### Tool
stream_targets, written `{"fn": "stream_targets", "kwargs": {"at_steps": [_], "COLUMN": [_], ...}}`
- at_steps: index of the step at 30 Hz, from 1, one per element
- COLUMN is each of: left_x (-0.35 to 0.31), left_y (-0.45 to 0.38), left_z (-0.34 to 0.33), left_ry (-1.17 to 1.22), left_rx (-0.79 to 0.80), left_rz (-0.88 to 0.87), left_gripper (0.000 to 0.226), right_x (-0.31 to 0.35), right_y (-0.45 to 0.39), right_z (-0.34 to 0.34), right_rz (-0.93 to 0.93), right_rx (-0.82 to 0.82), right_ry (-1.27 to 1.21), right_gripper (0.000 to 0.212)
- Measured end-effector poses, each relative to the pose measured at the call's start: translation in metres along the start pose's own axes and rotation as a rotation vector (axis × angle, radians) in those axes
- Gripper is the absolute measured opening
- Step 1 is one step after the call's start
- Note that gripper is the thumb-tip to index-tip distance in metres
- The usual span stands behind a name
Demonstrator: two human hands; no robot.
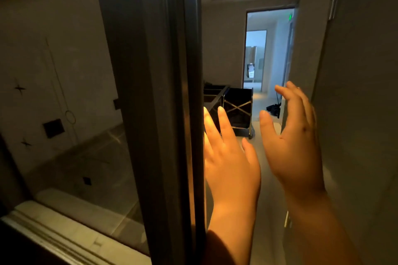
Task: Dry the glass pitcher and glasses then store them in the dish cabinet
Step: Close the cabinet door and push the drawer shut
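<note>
A dark-framed cabinet door [159,97] with a glass pane [64,92] fills the left half of the head view. My left hand [230,161] is raised with straight fingers right beside the door's frame edge, its fingertips against or just short of it. My right hand [295,135] is up a little to the right with relaxed, spread fingers and holds nothing. No pitcher or drinking glass shows in this view.
A grey panel [361,114] with hinges stands close on the right. Beyond my hands, a black cart [238,109] sits on the floor. Further back is a lit doorway [267,49] and a dark heap [274,108] on the floor.
</note>
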State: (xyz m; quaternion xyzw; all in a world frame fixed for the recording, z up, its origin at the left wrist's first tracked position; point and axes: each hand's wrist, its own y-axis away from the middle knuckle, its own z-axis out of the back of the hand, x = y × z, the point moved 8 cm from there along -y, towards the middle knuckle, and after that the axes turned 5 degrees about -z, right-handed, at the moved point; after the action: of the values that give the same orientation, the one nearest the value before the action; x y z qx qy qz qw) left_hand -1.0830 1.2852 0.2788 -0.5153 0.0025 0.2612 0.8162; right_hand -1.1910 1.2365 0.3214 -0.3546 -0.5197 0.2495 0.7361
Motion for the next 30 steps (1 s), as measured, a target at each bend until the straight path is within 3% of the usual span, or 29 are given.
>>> {"fn": "stream_targets", "kwargs": {"at_steps": [5,13,19,30], "left_x": [0.001,0.034,0.046,0.068], "left_y": [0.014,0.039,0.053,0.080], "left_z": [-0.019,-0.031,-0.013,0.021], "left_ry": [0.054,0.070,0.008,-0.187], "left_rx": [0.078,0.147,0.127,0.203], "left_rz": [0.041,0.147,0.139,0.124], "left_gripper": [0.074,0.066,0.060,0.061], "right_x": [-0.006,-0.038,-0.047,-0.017], "right_y": [0.012,0.048,0.072,0.108], "right_z": [-0.010,-0.054,-0.072,-0.098], "right_rz": [-0.022,-0.107,-0.186,-0.153], "right_rx": [0.092,0.380,0.416,0.538], "right_ry": [0.004,0.076,0.011,-0.100], "right_gripper": [0.045,0.046,0.037,0.035]}}
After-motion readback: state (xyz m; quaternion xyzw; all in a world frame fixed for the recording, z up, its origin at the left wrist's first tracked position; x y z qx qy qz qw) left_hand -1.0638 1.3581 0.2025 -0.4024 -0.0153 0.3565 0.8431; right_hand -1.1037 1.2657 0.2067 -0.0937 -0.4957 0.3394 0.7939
